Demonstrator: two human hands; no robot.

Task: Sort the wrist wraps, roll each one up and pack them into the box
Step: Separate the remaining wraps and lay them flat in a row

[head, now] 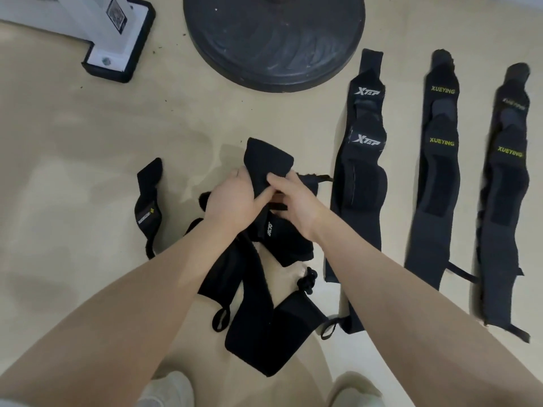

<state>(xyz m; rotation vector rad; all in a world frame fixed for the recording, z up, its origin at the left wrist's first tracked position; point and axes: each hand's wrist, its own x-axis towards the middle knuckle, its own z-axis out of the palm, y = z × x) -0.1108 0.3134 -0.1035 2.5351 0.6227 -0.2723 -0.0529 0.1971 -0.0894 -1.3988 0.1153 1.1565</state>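
Wrist wraps lie sorted and unsorted across a beige floor (88, 136) as we stand over them, both bare arms reaching down. Our left hand (232, 201) and right hand (293, 204) meet above a tangled black pile of wraps (264, 289) near our feet, and both are curled around one black wrap (269, 164), whose free end sticks up and away from us past the knuckles. The left fingers close over its left edge; the right thumb and fingers pinch its right side. To the right, well apart from the pile, three long wraps lie flat in a row, side by side: one marked XTEP (357, 186), then two marked XUEYING, a middle one (437, 171) and an outer one (505, 195) at the far right. To the left of the pile a single short wrap (148, 207) with a small yellow label lies alone, curved on the floor. Beyond the hands a round black weight plate (273, 39) rests flat, and a white post on a black-edged base (117, 45) stands at the upper left. The toes of two light shoes (170, 389) show at the bottom edge. We see no box in this view.
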